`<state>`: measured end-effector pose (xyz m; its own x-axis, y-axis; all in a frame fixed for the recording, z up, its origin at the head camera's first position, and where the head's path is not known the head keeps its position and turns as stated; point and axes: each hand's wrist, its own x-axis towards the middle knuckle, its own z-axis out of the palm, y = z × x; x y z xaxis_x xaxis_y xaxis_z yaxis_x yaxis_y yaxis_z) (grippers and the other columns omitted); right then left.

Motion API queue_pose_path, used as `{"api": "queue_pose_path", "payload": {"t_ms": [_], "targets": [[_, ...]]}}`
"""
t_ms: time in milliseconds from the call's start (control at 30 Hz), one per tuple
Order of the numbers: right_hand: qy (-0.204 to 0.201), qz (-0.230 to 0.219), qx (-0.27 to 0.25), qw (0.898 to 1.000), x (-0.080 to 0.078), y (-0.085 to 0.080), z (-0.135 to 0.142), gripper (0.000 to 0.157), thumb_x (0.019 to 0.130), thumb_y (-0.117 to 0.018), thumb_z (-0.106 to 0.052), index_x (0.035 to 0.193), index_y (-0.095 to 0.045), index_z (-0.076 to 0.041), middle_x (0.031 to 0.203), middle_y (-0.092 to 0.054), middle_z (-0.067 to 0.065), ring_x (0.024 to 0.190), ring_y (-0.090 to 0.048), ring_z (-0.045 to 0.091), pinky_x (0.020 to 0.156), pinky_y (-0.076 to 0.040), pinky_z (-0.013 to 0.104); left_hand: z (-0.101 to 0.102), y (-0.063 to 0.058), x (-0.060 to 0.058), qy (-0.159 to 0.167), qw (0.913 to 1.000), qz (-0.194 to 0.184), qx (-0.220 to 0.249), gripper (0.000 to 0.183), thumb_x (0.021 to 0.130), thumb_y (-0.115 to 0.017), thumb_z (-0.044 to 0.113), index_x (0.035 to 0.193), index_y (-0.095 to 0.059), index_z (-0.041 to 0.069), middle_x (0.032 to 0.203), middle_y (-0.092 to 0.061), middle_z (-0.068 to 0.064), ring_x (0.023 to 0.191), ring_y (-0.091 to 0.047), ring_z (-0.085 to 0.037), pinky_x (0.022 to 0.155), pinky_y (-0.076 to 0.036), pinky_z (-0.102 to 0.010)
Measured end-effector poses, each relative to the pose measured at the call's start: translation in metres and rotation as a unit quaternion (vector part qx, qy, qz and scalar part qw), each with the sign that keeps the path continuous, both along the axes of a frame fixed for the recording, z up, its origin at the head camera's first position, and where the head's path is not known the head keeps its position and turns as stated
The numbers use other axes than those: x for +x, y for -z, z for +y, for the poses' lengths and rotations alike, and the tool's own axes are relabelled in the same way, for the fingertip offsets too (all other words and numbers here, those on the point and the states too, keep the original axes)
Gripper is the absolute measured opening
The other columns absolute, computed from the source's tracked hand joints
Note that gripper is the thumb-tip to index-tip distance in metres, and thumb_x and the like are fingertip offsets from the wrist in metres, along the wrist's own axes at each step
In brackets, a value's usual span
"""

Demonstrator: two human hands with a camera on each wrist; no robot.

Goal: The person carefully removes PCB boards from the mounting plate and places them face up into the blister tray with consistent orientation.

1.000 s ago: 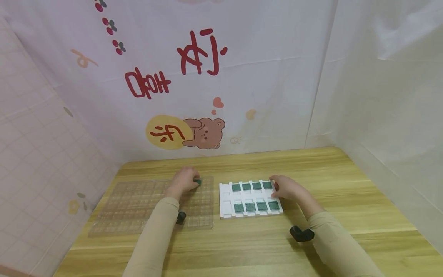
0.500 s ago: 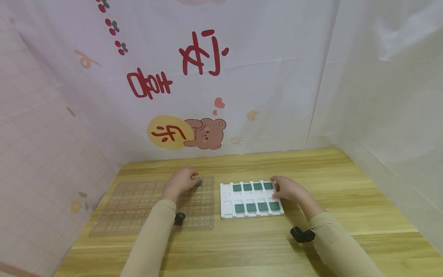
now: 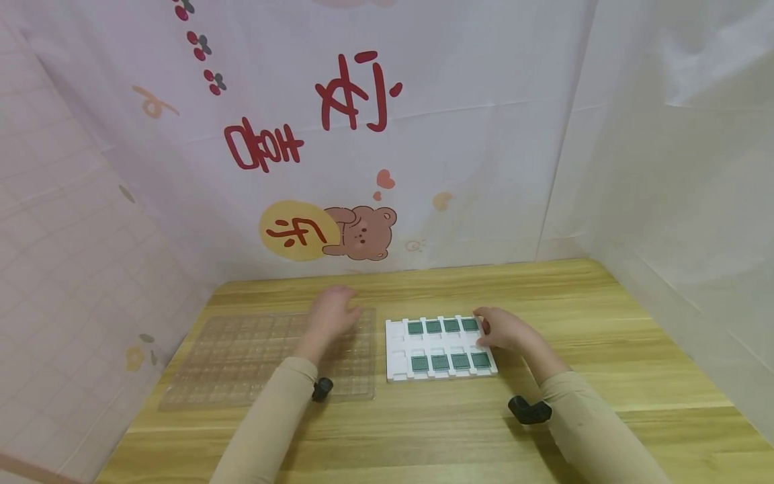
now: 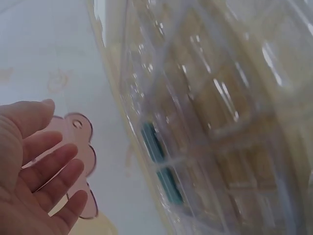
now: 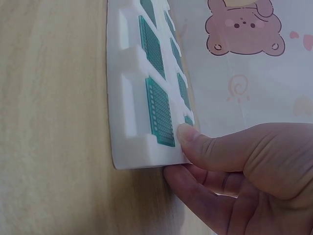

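Observation:
My left hand is over the far right part of a clear plastic tray with many compartments. In the left wrist view this hand has spread, loosely bent fingers and holds nothing. Two thin green pieces stand in the clear tray's compartments there; in the head view the hand hides them. My right hand pinches the right edge of a white tray, thumb on top and fingers below. Small square green circuit boards lie in two rows in that tray, whose leftmost slots hold none.
Both trays lie side by side on a wooden table, a narrow gap between them. Behind stands a white printed sheet with a bear drawing, and further pale sheets hang at left and right. A black wrist mount sits below the right hand.
My left hand has let go of a small green circuit board at the clear tray and moved slightly right, its fingers opening. The right hand keeps its place on the white tray.

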<state>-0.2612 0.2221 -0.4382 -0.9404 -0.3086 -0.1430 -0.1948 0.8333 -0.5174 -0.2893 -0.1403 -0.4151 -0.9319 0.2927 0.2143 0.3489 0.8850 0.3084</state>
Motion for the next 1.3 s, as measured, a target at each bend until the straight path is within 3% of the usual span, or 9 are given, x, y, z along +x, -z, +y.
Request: {"api": "queue_pose_path", "payload": {"t_ms": [367, 867, 1100, 1300], "targets": [[0.006, -0.004, -0.005, 1.000, 0.001, -0.001, -0.001, 0.064, 0.082, -0.079, -0.005, 0.135, -0.047, 0.012, 0.099, -0.060, 0.015, 0.089, -0.054, 0.027, 0.084, -0.048, 0.047, 0.023, -0.003, 0.012, 0.038, 0.9990, 0.023, -0.010, 0.055, 0.094, -0.069, 0.032, 0.139, -0.054, 0.004, 0.138, -0.055, -0.016, 0.130, -0.047, -0.035, 0.110, -0.033, -0.050], [0.003, -0.005, -0.008, 1.000, -0.001, 0.001, 0.001, 0.065, 0.081, -0.079, -0.005, 0.135, -0.047, 0.013, 0.098, -0.060, 0.014, 0.089, -0.054, 0.027, 0.083, -0.047, 0.046, 0.049, 0.007, 0.021, 0.086, 0.9936, 0.052, -0.052, 0.059, 0.091, -0.071, 0.040, 0.137, -0.056, 0.007, 0.135, -0.057, -0.012, 0.126, -0.049, -0.031, 0.105, -0.039, -0.049], [0.003, -0.006, -0.007, 1.000, -0.001, 0.001, 0.001, 0.064, 0.082, -0.079, -0.005, 0.135, -0.047, 0.013, 0.096, -0.059, 0.013, 0.087, -0.053, 0.027, 0.082, -0.047, 0.044, 0.062, 0.007, 0.027, 0.115, 0.9912, 0.047, -0.044, 0.061, 0.091, -0.071, 0.039, 0.140, -0.053, 0.007, 0.137, -0.056, -0.012, 0.128, -0.048, -0.032, 0.105, -0.038, -0.051], [0.000, -0.001, -0.003, 1.000, -0.002, 0.000, 0.001, 0.065, 0.082, -0.079, -0.005, 0.135, -0.047, 0.014, 0.093, -0.058, 0.012, 0.085, -0.052, 0.026, 0.080, -0.046, 0.043, 0.075, 0.006, 0.029, 0.120, 0.9890, 0.050, -0.071, 0.063, 0.092, -0.069, 0.044, 0.144, -0.050, 0.013, 0.140, -0.054, -0.008, 0.130, -0.046, -0.029, 0.107, -0.037, -0.048]]}}
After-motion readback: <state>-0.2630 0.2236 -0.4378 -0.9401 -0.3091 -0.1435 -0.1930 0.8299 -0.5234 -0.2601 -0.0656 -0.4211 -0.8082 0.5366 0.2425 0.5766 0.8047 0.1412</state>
